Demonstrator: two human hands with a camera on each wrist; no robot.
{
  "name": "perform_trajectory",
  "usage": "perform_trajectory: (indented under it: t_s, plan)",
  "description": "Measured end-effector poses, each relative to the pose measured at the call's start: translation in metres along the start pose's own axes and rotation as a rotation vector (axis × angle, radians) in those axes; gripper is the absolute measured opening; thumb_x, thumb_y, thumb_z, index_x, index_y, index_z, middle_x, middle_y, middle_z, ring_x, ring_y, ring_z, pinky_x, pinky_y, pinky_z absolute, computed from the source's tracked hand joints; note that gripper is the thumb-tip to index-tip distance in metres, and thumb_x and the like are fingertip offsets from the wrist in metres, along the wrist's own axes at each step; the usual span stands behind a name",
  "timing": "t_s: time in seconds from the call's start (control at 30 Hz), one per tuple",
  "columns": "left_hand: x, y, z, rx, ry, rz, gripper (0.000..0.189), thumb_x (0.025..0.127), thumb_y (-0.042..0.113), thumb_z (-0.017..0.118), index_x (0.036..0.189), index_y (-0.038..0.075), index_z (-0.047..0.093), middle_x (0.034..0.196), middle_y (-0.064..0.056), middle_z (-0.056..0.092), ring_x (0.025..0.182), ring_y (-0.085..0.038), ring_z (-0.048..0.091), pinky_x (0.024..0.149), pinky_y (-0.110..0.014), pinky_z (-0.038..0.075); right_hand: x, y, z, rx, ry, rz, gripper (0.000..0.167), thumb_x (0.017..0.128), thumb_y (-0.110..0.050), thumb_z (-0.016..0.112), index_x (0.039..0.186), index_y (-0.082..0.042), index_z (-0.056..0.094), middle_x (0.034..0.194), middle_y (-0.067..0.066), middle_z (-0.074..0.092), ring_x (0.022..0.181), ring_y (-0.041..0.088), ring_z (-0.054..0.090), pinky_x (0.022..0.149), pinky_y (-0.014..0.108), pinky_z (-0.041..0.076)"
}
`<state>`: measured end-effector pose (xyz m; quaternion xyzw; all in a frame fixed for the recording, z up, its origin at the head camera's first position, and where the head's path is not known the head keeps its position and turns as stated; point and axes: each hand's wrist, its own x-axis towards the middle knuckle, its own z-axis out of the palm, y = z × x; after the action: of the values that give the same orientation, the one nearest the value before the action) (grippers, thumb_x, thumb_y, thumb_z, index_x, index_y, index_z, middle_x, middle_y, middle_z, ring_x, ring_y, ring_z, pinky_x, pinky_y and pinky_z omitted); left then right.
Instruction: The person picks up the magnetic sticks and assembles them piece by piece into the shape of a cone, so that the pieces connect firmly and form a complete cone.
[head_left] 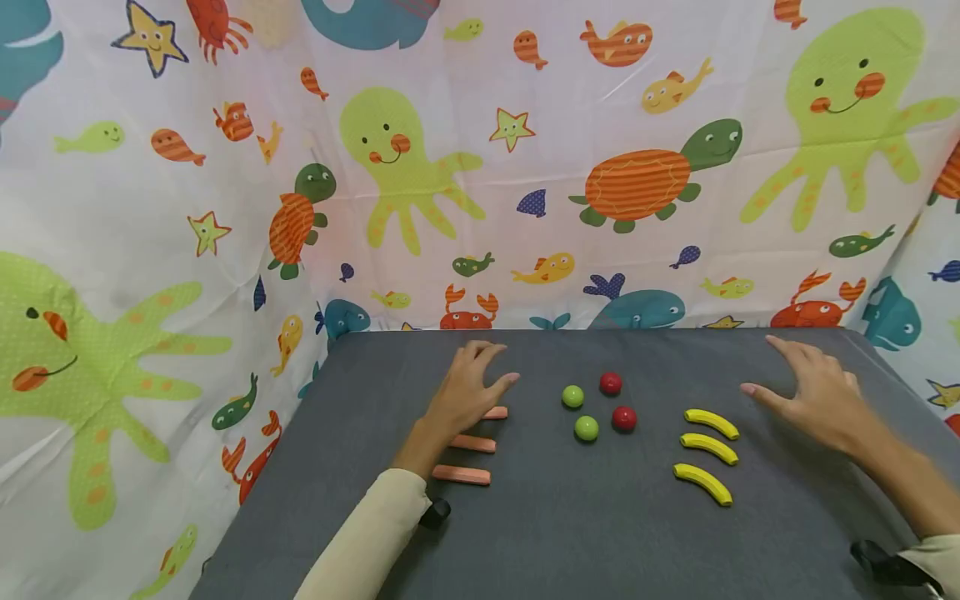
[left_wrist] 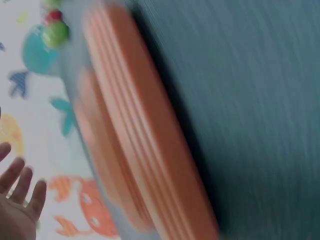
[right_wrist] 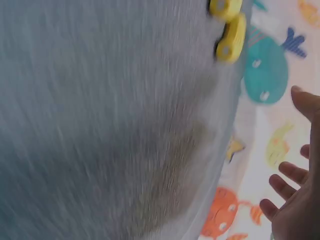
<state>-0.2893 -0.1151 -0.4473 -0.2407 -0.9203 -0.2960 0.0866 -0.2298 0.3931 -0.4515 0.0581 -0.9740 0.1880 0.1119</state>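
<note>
Your left hand (head_left: 467, 387) is raised above the bench (head_left: 562, 533), near three orange bars (head_left: 476, 444); its fingers are spread, with the thumb apart. The bars lie one beyond another, partly covered by your hand in the head view. Your right hand (head_left: 821, 402) is raised to the right of three yellow curved pieces (head_left: 709, 447), fingers likewise spread. Between bars and curved pieces, two green balls (head_left: 587, 428) lie left of two red balls (head_left: 624, 419).

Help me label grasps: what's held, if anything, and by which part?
Nothing: the left hand, near orange sticks, and right hand, near toy bananas, are both empty.
</note>
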Motion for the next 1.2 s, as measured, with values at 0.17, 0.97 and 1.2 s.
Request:
perform_trajectory:
  t_s: [0.17,0.97,1.2]
  plan:
    - [-0.008,0.034,0.009,-0.176,-0.004,0.025,0.045,0.103,0.034,0.072,0.142,0.013,0.066,0.133,-0.009,0.063,0.118,-0.027,0.065,0.096,-0.044,0.057,-0.014,-0.027,0.004,0.089,0.007,-0.023,0.086,0.095,-0.046,0.077,0.155,0.005,0.042,0.144,0.041,0.044,0.126,0.062,0.037,0.094,0.084,0.030]
    - [-0.024,0.079,0.066,-0.294,-0.177,0.087,0.036,0.098,0.021,0.079,0.132,0.011,0.075,0.128,-0.005,0.072,0.113,-0.018,0.070,0.091,-0.022,0.056,-0.066,-0.088,0.023,0.251,-0.169,-0.102,0.033,0.088,-0.026,0.088,0.116,-0.012,0.078,0.098,-0.006,0.068,0.079,0.000,0.055,0.063,0.022,0.050]
    - [-0.024,0.080,0.070,-0.270,-0.203,0.080,0.038,0.099,0.021,0.078,0.135,0.009,0.073,0.130,-0.008,0.069,0.113,-0.019,0.068,0.096,-0.024,0.053,-0.067,-0.092,0.027,0.267,-0.262,-0.049,0.026,0.090,-0.026,0.086,0.111,-0.013,0.079,0.089,-0.006,0.066,0.078,0.002,0.055,0.064,0.023,0.048]
